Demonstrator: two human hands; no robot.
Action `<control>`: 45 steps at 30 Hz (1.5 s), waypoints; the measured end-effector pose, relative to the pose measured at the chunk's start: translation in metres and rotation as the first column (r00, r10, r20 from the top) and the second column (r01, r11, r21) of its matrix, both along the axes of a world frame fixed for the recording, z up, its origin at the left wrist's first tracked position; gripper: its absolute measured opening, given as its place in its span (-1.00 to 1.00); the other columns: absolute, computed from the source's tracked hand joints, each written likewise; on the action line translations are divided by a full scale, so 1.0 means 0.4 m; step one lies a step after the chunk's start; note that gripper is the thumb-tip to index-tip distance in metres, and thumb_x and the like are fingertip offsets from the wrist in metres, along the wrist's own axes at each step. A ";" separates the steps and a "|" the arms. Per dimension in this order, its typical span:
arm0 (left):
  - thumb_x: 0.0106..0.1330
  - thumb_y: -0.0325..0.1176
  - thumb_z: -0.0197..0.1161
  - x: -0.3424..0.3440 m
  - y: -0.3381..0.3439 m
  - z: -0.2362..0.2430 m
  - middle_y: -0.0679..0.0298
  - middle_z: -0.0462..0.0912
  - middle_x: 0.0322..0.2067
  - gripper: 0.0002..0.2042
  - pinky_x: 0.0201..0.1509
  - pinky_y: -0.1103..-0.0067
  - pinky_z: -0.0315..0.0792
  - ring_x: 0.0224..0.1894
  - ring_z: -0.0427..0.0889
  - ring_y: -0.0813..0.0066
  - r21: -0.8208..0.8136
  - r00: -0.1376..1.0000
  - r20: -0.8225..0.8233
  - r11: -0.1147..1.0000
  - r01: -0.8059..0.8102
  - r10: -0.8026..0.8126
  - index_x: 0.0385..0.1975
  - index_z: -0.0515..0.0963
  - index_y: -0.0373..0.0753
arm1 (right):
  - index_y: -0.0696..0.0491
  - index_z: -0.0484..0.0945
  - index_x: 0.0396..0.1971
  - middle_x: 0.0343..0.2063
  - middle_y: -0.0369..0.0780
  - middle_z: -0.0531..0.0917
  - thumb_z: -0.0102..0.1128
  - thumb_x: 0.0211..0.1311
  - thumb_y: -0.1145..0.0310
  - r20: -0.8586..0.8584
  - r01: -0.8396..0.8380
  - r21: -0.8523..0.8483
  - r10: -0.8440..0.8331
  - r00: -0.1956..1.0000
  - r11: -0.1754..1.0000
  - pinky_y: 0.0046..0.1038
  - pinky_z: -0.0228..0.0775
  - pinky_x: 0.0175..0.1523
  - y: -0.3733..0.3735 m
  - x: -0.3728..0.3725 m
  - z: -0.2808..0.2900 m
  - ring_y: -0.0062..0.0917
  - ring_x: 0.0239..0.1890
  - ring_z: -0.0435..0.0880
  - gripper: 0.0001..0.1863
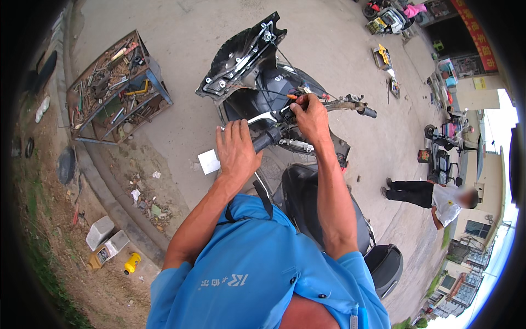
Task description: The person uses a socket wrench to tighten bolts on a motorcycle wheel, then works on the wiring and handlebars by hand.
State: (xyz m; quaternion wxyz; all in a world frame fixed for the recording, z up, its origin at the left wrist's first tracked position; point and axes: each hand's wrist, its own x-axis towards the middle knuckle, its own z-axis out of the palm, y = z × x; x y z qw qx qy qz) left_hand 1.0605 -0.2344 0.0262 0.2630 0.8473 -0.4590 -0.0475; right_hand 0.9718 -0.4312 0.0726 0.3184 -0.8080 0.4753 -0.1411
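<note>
I have my left hand (235, 151) on the left handlebar grip (266, 140) of a black scooter (246, 98), fingers bent over it beside a silver lever (262, 117). My right hand (311, 118) is closed at the switch housing (285, 114), thumb and fingers pinched on something small that I cannot make out. An orange connector (292, 96) and wiring sit just above it. The detached front panel (241, 55) is tilted up above the handlebar, its inner side showing. The right grip (368, 112) lies beyond my right hand.
A metal cart of tools (155, 85) stands at left beside a curb (139, 225). Jugs (101, 233) and a yellow bottle (132, 263) lie below it. Another person (444, 203) stands at right, near parked scooters (441, 159). The black seat (298, 189) is beneath my right arm.
</note>
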 end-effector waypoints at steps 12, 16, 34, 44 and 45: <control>-0.08 -0.23 0.56 -0.004 -0.004 -0.003 -0.04 0.46 0.14 -0.19 0.42 0.02 0.09 0.27 0.36 0.03 0.003 1.000 0.021 1.000 -0.012 0.012 0.20 0.35 -0.44 | 0.18 0.64 -0.37 -0.53 -0.35 0.60 0.38 0.18 0.44 0.264 0.036 0.453 -0.173 0.949 0.891 -0.60 0.30 -0.38 -0.100 -0.035 0.010 -0.71 -0.49 0.46 -0.87; -0.07 -0.22 0.55 -0.005 -0.003 -0.006 -0.03 0.47 0.13 -0.20 0.42 0.02 0.09 0.26 0.37 0.03 0.000 0.999 0.042 1.000 -0.020 0.020 0.19 0.36 -0.44 | 0.17 0.63 -0.37 -0.54 -0.37 0.59 0.38 0.18 0.45 0.278 0.004 0.439 -0.140 0.950 0.898 -0.62 0.27 -0.41 -0.107 -0.046 -0.014 -0.74 -0.53 0.44 -0.87; -0.09 -0.24 0.56 -0.007 -0.007 -0.002 -0.01 0.49 0.11 -0.19 0.41 0.04 0.12 0.25 0.38 0.04 0.011 0.998 0.049 0.999 -0.043 0.042 0.20 0.36 -0.42 | 0.16 0.63 -0.36 -0.53 -0.37 0.62 0.40 0.16 0.43 0.278 -0.067 0.249 -0.005 0.961 0.966 -0.61 0.39 -0.31 -0.074 -0.040 -0.099 -0.74 -0.47 0.51 -0.86; -0.08 -0.18 0.56 -0.004 -0.014 0.007 -0.06 0.50 0.04 -0.18 0.40 0.05 0.13 0.18 0.43 0.01 0.062 0.996 0.062 0.996 -0.063 0.059 0.19 0.36 -0.45 | 0.25 0.63 -0.30 -0.39 -0.20 0.69 0.46 -0.02 0.29 0.136 -0.117 0.238 0.086 0.987 0.964 -0.49 0.48 -0.16 -0.075 -0.036 -0.067 -0.55 -0.34 0.64 -0.64; -0.09 -0.18 0.57 -0.003 -0.015 0.007 -0.04 0.51 0.00 -0.19 0.40 0.06 0.14 0.15 0.46 0.02 0.072 0.997 0.058 0.995 -0.063 0.059 0.17 0.38 -0.45 | 0.25 0.63 -0.30 -0.39 -0.20 0.69 0.46 -0.02 0.29 0.141 -0.116 0.236 0.084 0.986 0.965 -0.49 0.48 -0.16 -0.082 -0.034 -0.071 -0.55 -0.34 0.64 -0.64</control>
